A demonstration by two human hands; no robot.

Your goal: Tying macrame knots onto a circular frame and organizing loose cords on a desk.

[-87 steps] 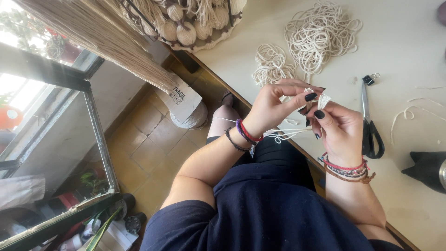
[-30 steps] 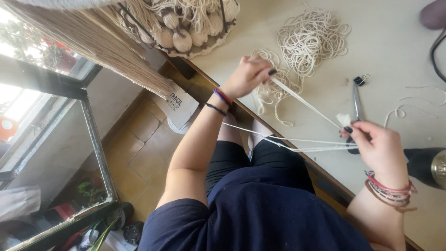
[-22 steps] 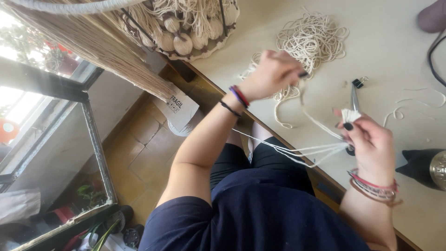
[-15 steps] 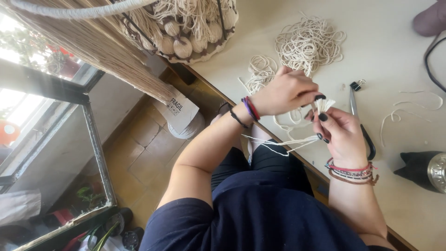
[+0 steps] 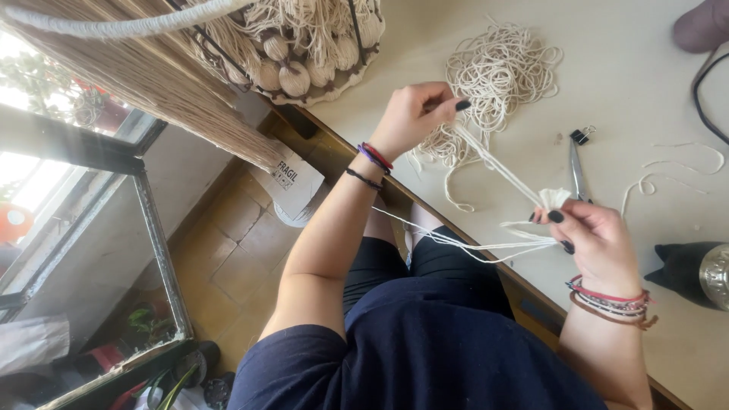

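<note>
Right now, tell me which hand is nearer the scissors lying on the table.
Right. The right hand pinches a bundle of white cords right beside the scissors, nearly overlapping them. The left hand is raised farther away, pulling cords taut by the cord pile.

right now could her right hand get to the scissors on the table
Probably yes: the scissors lie just beyond the right hand with bare table between, but its grip is shut on the cord bundle.

Cord (image 5: pixel 497 159) and loose coil (image 5: pixel 501 72): matt, twisted cream cotton-like fibre; table (image 5: pixel 630 83): smooth, matt, pale surface; scissors (image 5: pixel 579 168): bright metal blades; floor (image 5: pixel 235 258): dull brown tile; frame (image 5: pixel 156 235): dark metal with glossy glass.
</note>
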